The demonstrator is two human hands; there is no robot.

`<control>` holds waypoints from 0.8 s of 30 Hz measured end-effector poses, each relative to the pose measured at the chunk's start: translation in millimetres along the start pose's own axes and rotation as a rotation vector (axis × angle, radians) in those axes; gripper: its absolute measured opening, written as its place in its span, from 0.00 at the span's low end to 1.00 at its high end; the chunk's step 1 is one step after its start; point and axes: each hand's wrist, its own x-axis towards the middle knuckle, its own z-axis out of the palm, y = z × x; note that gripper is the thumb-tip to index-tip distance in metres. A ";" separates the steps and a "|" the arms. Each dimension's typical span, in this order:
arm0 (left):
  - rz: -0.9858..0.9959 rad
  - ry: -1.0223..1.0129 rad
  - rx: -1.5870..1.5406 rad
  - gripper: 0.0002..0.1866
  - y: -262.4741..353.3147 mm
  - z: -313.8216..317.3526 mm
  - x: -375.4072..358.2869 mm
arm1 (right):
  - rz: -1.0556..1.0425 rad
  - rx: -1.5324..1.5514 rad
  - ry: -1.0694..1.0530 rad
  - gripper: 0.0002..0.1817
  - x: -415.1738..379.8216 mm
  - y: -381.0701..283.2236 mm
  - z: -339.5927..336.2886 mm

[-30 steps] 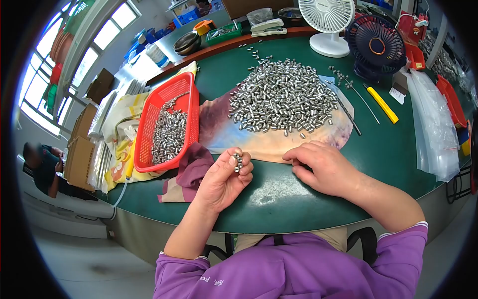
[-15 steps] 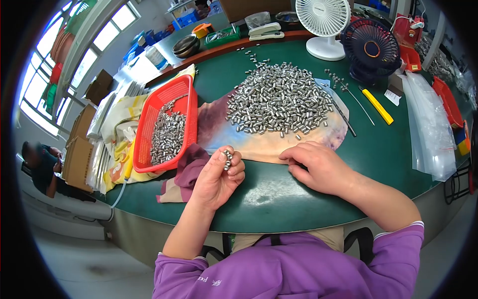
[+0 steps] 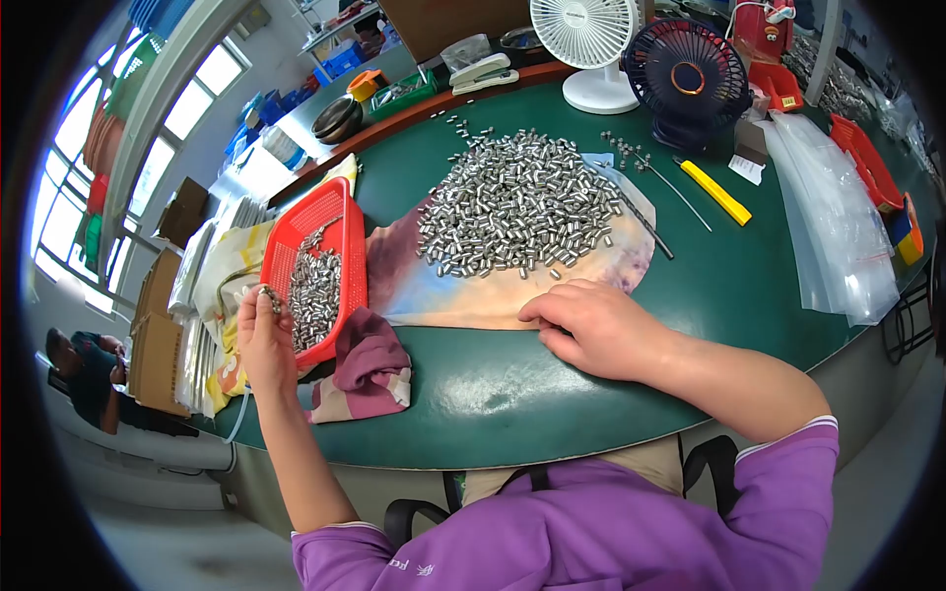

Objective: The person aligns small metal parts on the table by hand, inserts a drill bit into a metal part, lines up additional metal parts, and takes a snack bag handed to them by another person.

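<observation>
My left hand [image 3: 264, 340] is closed on a few small metal cylinders [image 3: 271, 299], held at its fingertips over the near left rim of a red plastic basket [image 3: 357, 258]. More of the same shiny pieces [image 3: 315, 295] lie inside the basket. My right hand [image 3: 601, 333] rests palm down at the front edge of a tie-dyed cloth [image 3: 443, 311], its fingers bent and slightly apart, with nothing visible in them. Just beyond it, a big heap of metal cylinders [image 3: 517, 202] covers much of the cloth.
A crumpled maroon cloth [image 3: 370, 360] lies in front of the basket. At the right are a yellow cutter [image 3: 716, 191], a thin metal rod [image 3: 680, 197] and plastic bags [image 3: 823, 217]. White [image 3: 586, 34] and dark fans [image 3: 687, 79] stand behind. Another person [image 3: 89, 374] is at far left.
My left hand has moved left with the metal cylinders, from in front of the cloth to the basket's rim. My right hand stays by the cloth's edge. The view has shifted somewhat.
</observation>
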 end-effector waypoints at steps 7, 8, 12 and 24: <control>-0.713 -0.539 -0.758 0.09 -1.9 103.2 -85.4 | 0.017 -0.009 0.027 0.12 2.1 -1.3 -2.0; -0.744 -0.553 -0.795 0.08 -6.8 111.3 -91.8 | 0.018 -0.007 0.024 0.12 2.4 -1.5 -2.6; -0.799 -0.577 -0.827 0.08 -18.6 125.0 -102.7 | 0.022 -0.018 0.029 0.12 0.9 0.7 -1.5; -0.813 -0.526 -0.823 0.06 -20.9 121.8 -105.1 | 0.043 0.033 0.022 0.12 2.0 -0.9 0.8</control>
